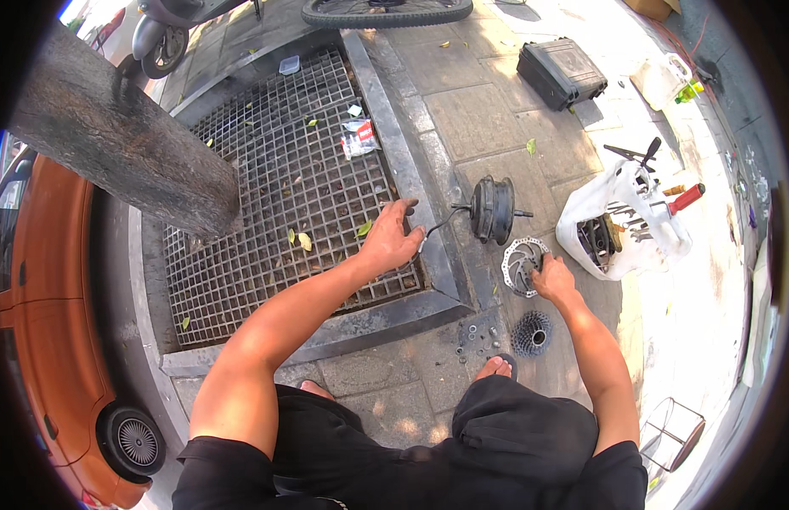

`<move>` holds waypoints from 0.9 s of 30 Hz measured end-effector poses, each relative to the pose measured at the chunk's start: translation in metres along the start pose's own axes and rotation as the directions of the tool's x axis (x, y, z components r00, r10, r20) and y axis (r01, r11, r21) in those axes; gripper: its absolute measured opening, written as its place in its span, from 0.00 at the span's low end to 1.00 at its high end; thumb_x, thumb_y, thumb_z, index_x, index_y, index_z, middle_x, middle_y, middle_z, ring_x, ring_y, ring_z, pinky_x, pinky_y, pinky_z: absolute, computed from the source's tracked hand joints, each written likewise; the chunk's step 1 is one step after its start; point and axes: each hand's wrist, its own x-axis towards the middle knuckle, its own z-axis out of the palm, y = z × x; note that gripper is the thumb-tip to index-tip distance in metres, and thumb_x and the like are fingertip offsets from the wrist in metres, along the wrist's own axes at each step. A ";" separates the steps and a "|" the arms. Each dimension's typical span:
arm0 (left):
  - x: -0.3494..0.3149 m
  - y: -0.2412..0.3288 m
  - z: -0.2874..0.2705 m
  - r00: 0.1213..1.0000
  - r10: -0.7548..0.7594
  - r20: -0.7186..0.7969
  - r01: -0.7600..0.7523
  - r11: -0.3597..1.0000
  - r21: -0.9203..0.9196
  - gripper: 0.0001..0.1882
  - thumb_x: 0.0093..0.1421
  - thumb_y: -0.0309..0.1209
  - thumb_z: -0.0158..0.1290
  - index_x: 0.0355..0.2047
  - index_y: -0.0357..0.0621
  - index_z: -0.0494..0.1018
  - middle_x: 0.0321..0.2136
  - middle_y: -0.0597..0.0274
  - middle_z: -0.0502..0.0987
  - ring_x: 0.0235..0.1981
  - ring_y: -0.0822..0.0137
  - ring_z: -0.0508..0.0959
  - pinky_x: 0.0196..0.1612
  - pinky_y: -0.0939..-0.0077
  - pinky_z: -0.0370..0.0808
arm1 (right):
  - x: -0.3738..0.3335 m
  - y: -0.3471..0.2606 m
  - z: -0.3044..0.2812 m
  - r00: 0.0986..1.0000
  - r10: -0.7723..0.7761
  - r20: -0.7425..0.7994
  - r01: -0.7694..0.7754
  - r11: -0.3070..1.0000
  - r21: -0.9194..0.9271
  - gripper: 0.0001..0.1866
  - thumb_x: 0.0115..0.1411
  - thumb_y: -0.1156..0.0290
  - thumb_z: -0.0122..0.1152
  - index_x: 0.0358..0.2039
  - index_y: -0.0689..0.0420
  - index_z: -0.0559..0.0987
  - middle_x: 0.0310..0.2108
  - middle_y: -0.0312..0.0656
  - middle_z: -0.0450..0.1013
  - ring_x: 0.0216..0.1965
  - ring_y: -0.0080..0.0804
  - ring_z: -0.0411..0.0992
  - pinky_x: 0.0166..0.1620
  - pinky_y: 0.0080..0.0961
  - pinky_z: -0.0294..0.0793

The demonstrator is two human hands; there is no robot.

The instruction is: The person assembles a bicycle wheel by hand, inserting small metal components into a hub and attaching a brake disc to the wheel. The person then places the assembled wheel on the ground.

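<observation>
Over the edge of the metal grate, my left hand (393,237) has its thumb and fingers apart. Its thumb is beside the end of a dark cable (443,223), and I cannot tell whether they touch. That cable comes from a black hub motor (491,211) lying on the paving with its axle sideways. My right hand (554,279) grips the right edge of a silver disc brake rotor (515,266), just below the motor. Nearer my foot sits a dark bicycle cassette (531,333). Several small nuts and washers (474,339) lie left of it.
A cut-open white plastic jug (581,204) full of hand tools stands at right. Beyond it are a black hard case (562,72) and a whitish jug (658,82). A tyred wheel (386,17) lies at the top. The grate (267,170) surrounds a tree trunk (131,136).
</observation>
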 end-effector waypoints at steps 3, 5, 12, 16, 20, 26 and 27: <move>-0.006 -0.008 -0.015 1.000 -0.028 0.004 0.028 0.999 0.030 0.33 0.64 0.35 0.62 0.65 0.31 0.69 0.58 0.38 0.76 0.61 0.49 0.77 0.66 0.59 0.73 | 0.001 -0.006 -0.002 0.992 0.119 -0.049 -0.116 0.991 0.063 0.43 0.61 0.52 0.72 0.67 0.64 0.65 0.65 0.66 0.65 0.63 0.64 0.73 0.64 0.50 0.76; -0.013 -0.018 -0.018 0.999 -0.042 0.005 0.042 0.999 -0.015 0.33 0.64 0.36 0.61 0.66 0.32 0.68 0.61 0.36 0.74 0.63 0.44 0.75 0.67 0.56 0.72 | 0.004 -0.006 0.000 0.983 0.165 -0.084 -0.154 0.980 0.128 0.44 0.59 0.55 0.75 0.67 0.64 0.65 0.65 0.66 0.66 0.63 0.64 0.73 0.65 0.50 0.75; -0.019 -0.034 -0.015 0.997 -0.070 0.042 0.069 0.997 0.029 0.33 0.65 0.36 0.62 0.65 0.31 0.69 0.60 0.35 0.75 0.64 0.46 0.76 0.68 0.59 0.71 | 0.024 0.021 0.012 0.959 0.238 -0.156 -0.185 0.939 0.290 0.36 0.53 0.66 0.70 0.58 0.72 0.70 0.51 0.75 0.77 0.59 0.66 0.75 0.64 0.48 0.74; -0.023 -0.042 -0.013 0.997 -0.032 0.064 0.024 0.992 0.126 0.32 0.65 0.36 0.60 0.65 0.33 0.68 0.55 0.37 0.75 0.58 0.43 0.77 0.64 0.55 0.74 | 0.026 0.022 0.013 0.952 0.250 -0.179 -0.204 0.949 0.242 0.40 0.51 0.64 0.74 0.59 0.74 0.71 0.55 0.73 0.76 0.61 0.64 0.75 0.65 0.46 0.74; -0.023 -0.030 -0.011 0.995 -0.025 0.096 0.008 0.986 0.166 0.30 0.66 0.36 0.59 0.65 0.35 0.69 0.51 0.40 0.74 0.52 0.40 0.76 0.58 0.51 0.74 | 0.037 0.039 0.019 0.959 0.238 -0.151 -0.195 0.948 0.253 0.41 0.47 0.63 0.78 0.57 0.75 0.75 0.56 0.69 0.77 0.61 0.59 0.76 0.64 0.42 0.75; -0.017 -0.026 0.006 0.996 -0.028 0.084 0.016 0.990 0.141 0.29 0.66 0.35 0.59 0.65 0.37 0.69 0.56 0.38 0.74 0.59 0.38 0.75 0.63 0.52 0.73 | 0.037 0.036 0.018 0.965 0.247 -0.085 -0.191 0.887 0.420 0.32 0.47 0.65 0.74 0.50 0.74 0.79 0.51 0.68 0.79 0.56 0.59 0.79 0.58 0.42 0.76; -0.015 -0.028 0.014 0.997 -0.024 0.075 0.015 0.993 0.120 0.29 0.66 0.35 0.59 0.64 0.36 0.69 0.57 0.38 0.74 0.60 0.39 0.75 0.65 0.53 0.72 | 0.041 0.046 0.028 0.938 0.266 -0.222 -0.191 0.932 0.308 0.34 0.48 0.64 0.73 0.52 0.73 0.77 0.53 0.68 0.78 0.58 0.61 0.77 0.61 0.43 0.75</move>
